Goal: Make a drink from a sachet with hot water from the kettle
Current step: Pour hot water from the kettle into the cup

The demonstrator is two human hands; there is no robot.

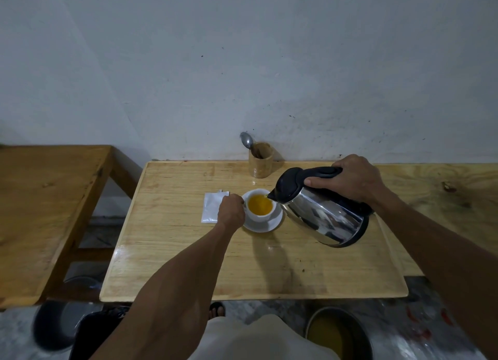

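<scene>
Tilting steel kettle [323, 217] over round white cup [260, 206], apparently pouring.

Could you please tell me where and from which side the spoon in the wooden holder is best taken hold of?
Grip the spoon by its bowl and upper stem, coming from above and slightly left. It stands bowl-up in the wooden holder, leaning left, its handle hidden inside, so only that end is free.
</scene>
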